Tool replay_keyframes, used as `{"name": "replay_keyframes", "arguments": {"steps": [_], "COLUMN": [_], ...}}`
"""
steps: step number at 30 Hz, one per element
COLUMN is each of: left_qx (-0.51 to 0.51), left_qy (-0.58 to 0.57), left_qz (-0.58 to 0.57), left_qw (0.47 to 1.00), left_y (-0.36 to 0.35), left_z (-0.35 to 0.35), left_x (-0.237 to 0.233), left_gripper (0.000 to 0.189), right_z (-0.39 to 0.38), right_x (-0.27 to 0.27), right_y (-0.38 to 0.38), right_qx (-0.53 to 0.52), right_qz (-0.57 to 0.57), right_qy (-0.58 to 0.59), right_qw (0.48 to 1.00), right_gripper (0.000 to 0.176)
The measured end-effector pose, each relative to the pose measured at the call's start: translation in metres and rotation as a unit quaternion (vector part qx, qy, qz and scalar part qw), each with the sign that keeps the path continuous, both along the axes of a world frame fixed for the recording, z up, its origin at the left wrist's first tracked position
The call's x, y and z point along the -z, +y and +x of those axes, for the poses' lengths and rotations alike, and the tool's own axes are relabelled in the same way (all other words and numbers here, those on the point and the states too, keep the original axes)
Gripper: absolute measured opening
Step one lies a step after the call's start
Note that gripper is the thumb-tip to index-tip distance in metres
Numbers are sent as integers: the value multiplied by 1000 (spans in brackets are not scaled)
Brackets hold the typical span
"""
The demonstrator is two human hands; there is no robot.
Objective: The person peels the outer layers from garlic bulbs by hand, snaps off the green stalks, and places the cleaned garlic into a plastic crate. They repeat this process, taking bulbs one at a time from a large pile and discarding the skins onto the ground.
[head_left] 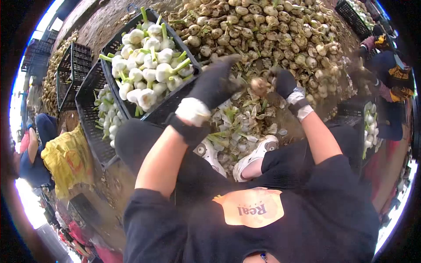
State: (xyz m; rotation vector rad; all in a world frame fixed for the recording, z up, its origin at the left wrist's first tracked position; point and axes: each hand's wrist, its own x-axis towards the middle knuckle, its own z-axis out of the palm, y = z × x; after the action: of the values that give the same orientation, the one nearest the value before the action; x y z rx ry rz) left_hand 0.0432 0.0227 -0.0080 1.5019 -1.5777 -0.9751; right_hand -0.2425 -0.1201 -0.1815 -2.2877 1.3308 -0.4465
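Observation:
Between my gloved hands is a brownish, soil-stained garlic bulb [259,87], blurred by motion. My right hand [286,84], in a black glove, has its curled fingers right at the bulb's side and grips it. My left hand [215,84], also black-gloved, is on the bulb's other side; its fingers are smeared by motion. Below the hands lies a litter of peeled skins and green stem cuttings [239,125], reaching down to my white clogs [255,158]. A black crate [165,108] heaped with clean white garlic bulbs [151,65] stands beside my left hand.
A large pile of uncleaned garlic [267,30] spreads ahead. Another black crate [90,118] with garlic sits partly under the heaped one. Black crates [74,74] and a yellow sack [69,158] are at left. Other people sit at both sides, including one with orange-patterned gloves [400,83].

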Motion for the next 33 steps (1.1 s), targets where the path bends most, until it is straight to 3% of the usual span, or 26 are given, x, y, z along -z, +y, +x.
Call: {"name": "replay_keyframes", "arguments": {"steps": [2,4,5,6,8,10,12,13,14,18,20,22,24,25,27,28,30,31,32,33], "left_qx": [29,12,-15,-40,-59,-88,-77,-71,-65,-44,-30,-22,-27,-10,17,45,28,84,138,126], "left_qy": [-92,-114,-34,47,115,72,36,5,3,4,216,216,481,475,519,561,524,614,693,684], "left_qz": [-14,-22,-28,-35,-108,-109,-127,-146,-144,-92,-57,-59,107,133,130,127,129,157,183,174], "left_qw": [995,993,999,998,986,988,988,987,987,995,974,974,870,870,845,817,841,769,684,697], "left_y": [-4,-7,-10,-13,-19,-11,-9,-7,-5,-7,-4,-1,3,-2,-2,-1,-2,-6,-7,-7], "left_z": [-13,-18,-17,-17,-15,-22,-30,-35,-38,-37,-39,-38,-37,-34,-32,-33,-32,-31,-30,-29], "left_x": [2,5,-1,-7,-11,-18,-13,-15,-18,-27,-32,-38,-44,-42,-35,-36,-36,-32,-28,-23], "left_gripper": [58,59,60,61,65,70,73,76,76,87,87,76,65,67,68,70,75,77,79,78], "right_z": [45,62,61,60,60,70,82,91,87,77,68,66,66,67,70,71,71,74,78,81], "right_x": [-115,-186,-193,-195,-196,-197,-207,-197,-192,-208,-206,-193,-190,-197,-211,-206,-193,-197,-200,-203], "right_y": [26,48,44,44,47,59,69,71,71,70,68,63,59,60,60,56,43,45,50,55], "right_qx": [-73,-59,-54,-53,-122,-129,-138,-93,-87,-84,-74,-73,-65,-66,-111,-113,-121,-120,-138,-155], "right_qz": [-6,68,152,148,211,229,141,79,78,142,278,295,286,286,42,43,-156,-158,-48,63], "right_qy": [-61,-179,-237,-242,-475,-452,-257,-331,-333,-366,-440,-462,-474,-474,-419,-419,-339,-340,-387,-428], "right_qw": [995,980,958,958,845,852,946,936,936,916,851,833,830,830,900,900,920,919,910,888], "right_gripper": [11,16,22,22,27,30,31,31,31,26,26,25,25,25,23,23,21,21,21,21]}}
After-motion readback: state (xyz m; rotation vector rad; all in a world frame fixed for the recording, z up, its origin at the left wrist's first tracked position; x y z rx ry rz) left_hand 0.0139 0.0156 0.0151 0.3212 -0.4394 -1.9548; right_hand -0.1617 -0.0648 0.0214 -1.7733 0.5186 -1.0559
